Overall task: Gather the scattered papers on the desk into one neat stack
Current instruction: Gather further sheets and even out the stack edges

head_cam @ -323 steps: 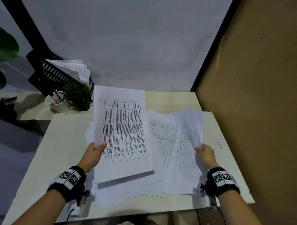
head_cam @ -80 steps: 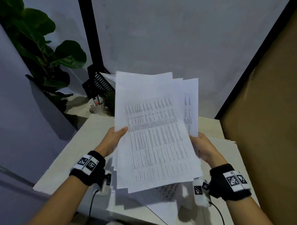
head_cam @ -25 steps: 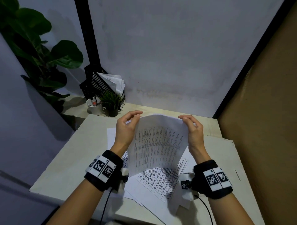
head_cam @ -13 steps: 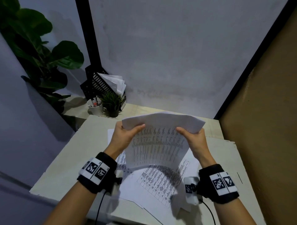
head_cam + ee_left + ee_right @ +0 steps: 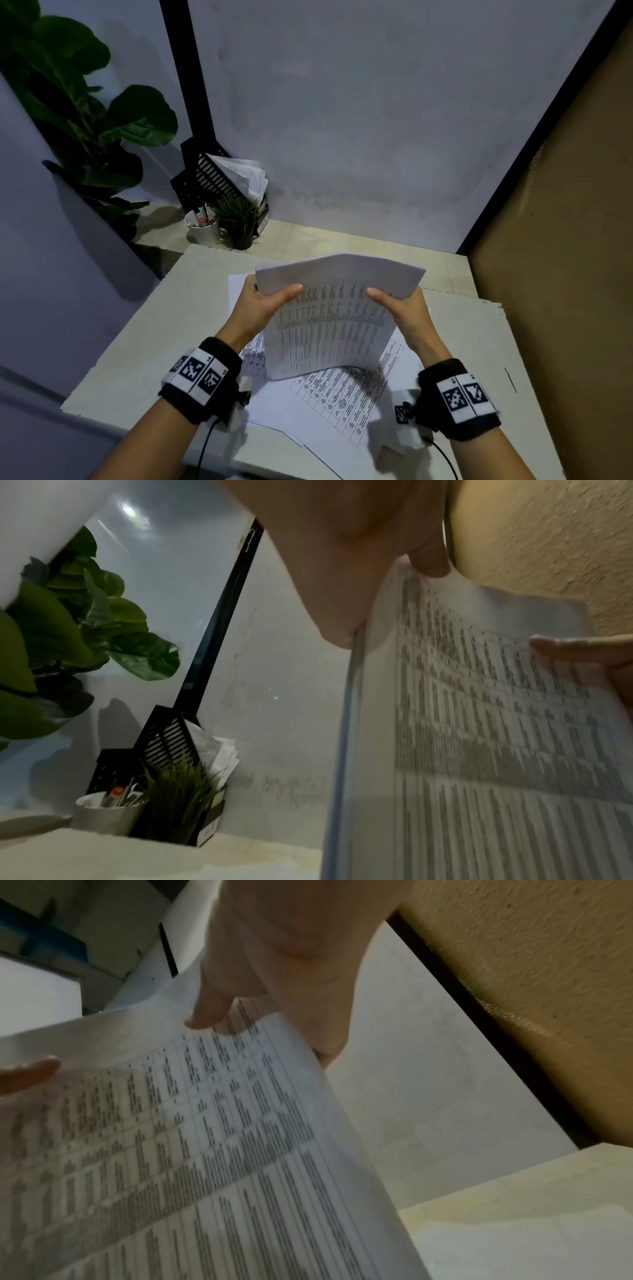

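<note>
A stack of printed papers (image 5: pixel 329 325) stands nearly upright on its lower edge over the desk (image 5: pixel 144 342), its top bent toward me. My left hand (image 5: pixel 263 305) grips its upper left side, thumb on the front. My right hand (image 5: pixel 402 308) grips the upper right side the same way. The left wrist view shows the stack (image 5: pixel 479 750) edge-on with my thumb on the printed face. The right wrist view shows the stack (image 5: pixel 171 1150) held by my right hand (image 5: pixel 240 993). Loose printed sheets (image 5: pixel 342 404) lie flat under the stack, some reaching past the desk's near edge.
At the back left stand a black file tray with papers (image 5: pixel 219 174), a white pen cup (image 5: pixel 202 226) and a small potted plant (image 5: pixel 239 222). A large leafy plant (image 5: pixel 78 113) is further left. A tan wall (image 5: pixel 565 274) bounds the right side.
Both hands slid from the stack's top edge to its upper sides, thumbs now on the front. The stack's top has folded over toward me, and it stays upright on the desk.
</note>
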The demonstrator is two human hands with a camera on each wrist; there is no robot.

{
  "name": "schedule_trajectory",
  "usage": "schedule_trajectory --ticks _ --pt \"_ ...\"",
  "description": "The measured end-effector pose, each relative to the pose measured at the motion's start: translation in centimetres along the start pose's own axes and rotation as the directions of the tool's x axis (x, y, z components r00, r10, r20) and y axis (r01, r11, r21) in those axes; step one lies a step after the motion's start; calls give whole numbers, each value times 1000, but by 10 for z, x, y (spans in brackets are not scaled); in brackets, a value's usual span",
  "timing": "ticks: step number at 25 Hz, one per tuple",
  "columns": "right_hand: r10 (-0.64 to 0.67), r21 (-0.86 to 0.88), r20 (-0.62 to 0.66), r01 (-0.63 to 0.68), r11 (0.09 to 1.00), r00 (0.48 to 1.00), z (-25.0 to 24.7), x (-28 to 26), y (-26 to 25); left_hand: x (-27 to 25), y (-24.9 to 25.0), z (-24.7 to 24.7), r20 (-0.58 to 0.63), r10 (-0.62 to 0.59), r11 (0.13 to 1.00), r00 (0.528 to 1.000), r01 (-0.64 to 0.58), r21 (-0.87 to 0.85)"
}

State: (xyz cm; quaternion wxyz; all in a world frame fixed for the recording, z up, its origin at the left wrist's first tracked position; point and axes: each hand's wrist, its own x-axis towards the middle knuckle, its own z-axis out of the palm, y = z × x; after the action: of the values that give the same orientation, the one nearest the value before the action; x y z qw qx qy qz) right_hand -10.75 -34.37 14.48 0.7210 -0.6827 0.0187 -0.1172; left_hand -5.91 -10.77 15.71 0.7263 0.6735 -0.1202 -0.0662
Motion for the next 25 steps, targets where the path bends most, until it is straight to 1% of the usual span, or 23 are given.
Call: schedule_trajectory --ticks 1,5,7,9,12,14,15,17,19,21,23,25 --pt "12 -2 9 -12 1000 1000 0 -2 1 -2 -3 -1 -14 4 1000 1000 -4 -7" --pt "30 -15 -26 -31 999 999 2 -5 9 -6 -9 -1 -11 -12 1000 1000 11 -18" --pt "10 -24 -55 -11 1000 998 4 -4 5 -5 -7 -2 -52 -25 999 998 23 -27" --pt "-19 -23 -60 18 1000 998 3 -4 1 -4 -5 -2 -68 -15 1000 998 14 -15" --pt "-31 15 -34 32 999 999 3 -6 2 -8 -5 -2 -29 8 1000 1000 -8 -2" --pt "10 1 8 -10 1000 1000 3 -9 10 -10 -14 -3 -5 -19 1000 1000 19 7" --pt "57 -21 12 -57 998 998 3 -11 17 -10 -21 -3 0 -51 999 999 51 10" --pt "167 -69 12 -165 984 986 3 -15 36 -9 -39 -4 3 -129 991 992 128 28" --pt "234 -89 -7 -233 968 972 6 -19 52 -10 -51 -4 10 -196 978 981 194 71" --pt "256 -96 -52 -260 961 965 10 -21 58 -12 -57 -3 4 -249 965 969 247 92" --pt "272 -115 -95 -282 952 958 12 -17 50 -11 -56 -5 -5 -247 965 969 246 88" --pt "248 -97 -124 -261 961 961 10 -9 35 -7 -55 -10 32 -240 961 970 233 147"
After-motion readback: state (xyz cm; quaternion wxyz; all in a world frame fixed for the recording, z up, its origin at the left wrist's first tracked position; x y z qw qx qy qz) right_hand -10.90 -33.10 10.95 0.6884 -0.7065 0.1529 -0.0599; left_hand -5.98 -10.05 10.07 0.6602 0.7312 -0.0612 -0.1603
